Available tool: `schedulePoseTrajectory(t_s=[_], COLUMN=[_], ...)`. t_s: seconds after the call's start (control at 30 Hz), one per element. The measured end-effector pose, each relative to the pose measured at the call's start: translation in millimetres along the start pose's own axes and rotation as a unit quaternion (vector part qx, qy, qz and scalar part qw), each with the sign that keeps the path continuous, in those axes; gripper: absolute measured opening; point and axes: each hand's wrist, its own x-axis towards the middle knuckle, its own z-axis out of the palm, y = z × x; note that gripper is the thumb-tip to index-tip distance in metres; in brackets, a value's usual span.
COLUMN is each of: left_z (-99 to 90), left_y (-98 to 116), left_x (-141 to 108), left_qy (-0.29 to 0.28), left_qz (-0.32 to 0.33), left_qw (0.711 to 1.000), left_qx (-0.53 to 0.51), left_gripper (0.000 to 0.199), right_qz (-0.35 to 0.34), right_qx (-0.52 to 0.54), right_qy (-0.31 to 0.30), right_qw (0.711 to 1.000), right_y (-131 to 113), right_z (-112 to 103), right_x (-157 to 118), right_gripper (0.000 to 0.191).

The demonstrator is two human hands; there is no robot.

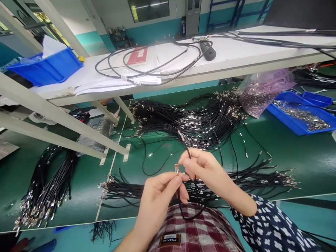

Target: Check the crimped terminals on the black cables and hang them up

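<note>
Just in front of my body, my left hand [160,196] pinches a black cable close to its small metal connector [176,168], which points up from between thumb and fingertips. My right hand [201,164] is beside it, its fingers closed around the black cable [189,153] near the other end, whose orange and white tip [181,135] sticks up past the fingers. The cable hangs down in a loop between both hands. Behind and beneath the hands lies a bundle of black cables [126,189] on the green table [86,182].
A large pile of black cables [183,120] lies farther back. To the right are a pinkish bag of small parts [262,91] and a blue tray [288,120] of metal pieces. Another bundle [49,178] lies left. A white shelf [223,70] crosses above, holding a blue bin [49,68].
</note>
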Motion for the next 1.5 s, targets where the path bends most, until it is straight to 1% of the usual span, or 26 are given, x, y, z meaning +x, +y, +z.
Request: schedulePoseTrajectory(t_s=[0.07,0.17,0.3,0.4,0.53,0.6,0.77,1.0,1.1,1.27,1.4,1.43,1.5], left_z=[1.1,0.1,-0.4,-0.5,-2.5,-3.5,-4.7,-5.0,-3.5,-3.3,-10.3,-12.4,-15.6], left_y=[0.4,-0.2,-1.1,-1.5,-3.9,-7.1,-17.6,-20.0,-21.0,-22.8,-10.1,-5.3,3.7], left_x=[-1.6,-2.5,-3.3,-3.9,-4.2,-3.9,-3.0,-3.9,-4.3,1.0,9.0,10.7,13.6], left_qy=[-0.014,-0.010,-0.007,-0.007,-0.008,-0.014,-0.032,-0.033,-0.021,0.017,0.075,0.086,0.095], left_qz=[-0.003,-0.001,0.019,0.025,0.027,0.032,0.049,0.032,0.022,0.003,0.026,0.031,0.033], left_qw=[1.000,0.999,0.999,0.998,0.996,0.996,0.998,0.999,0.999,0.998,0.991,0.989,0.986], left_qx=[0.008,0.035,0.048,0.064,0.084,0.076,0.009,-0.012,-0.022,-0.053,-0.104,-0.120,-0.136], left_gripper=[0.021,0.021,0.018,0.017,0.016,0.016,0.015,0.017,0.020,0.033,0.036,0.035,0.028], right_qz=[0.008,0.022,0.040,0.036,0.029,0.033,0.031,0.049,0.044,0.016,-0.007,0.000,0.040], right_qx=[0.024,0.028,0.043,0.071,0.076,0.076,0.078,0.082,0.072,0.002,-0.029,-0.020,0.034], right_qy=[-0.019,-0.032,-0.052,-0.064,-0.072,-0.074,-0.064,-0.057,-0.051,-0.019,0.002,-0.007,-0.054], right_qw=[1.000,0.999,0.997,0.995,0.994,0.994,0.994,0.994,0.995,1.000,1.000,1.000,0.997], right_y=[-3.8,-6.1,-4.5,-2.6,-3.7,-5.5,-8.3,-6.4,-4.3,4.4,13.8,16.3,22.0], right_z=[3.1,4.8,2.5,0.9,0.4,0.7,2.1,3.0,5.2,9.8,10.6,10.5,10.5], right_x=[3.7,6.9,8.1,7.3,5.6,5.3,5.5,7.2,7.6,4.8,-0.7,-2.2,-5.2], right_gripper=[0.028,0.032,0.033,0.033,0.035,0.036,0.037,0.035,0.036,0.032,0.025,0.025,0.031])
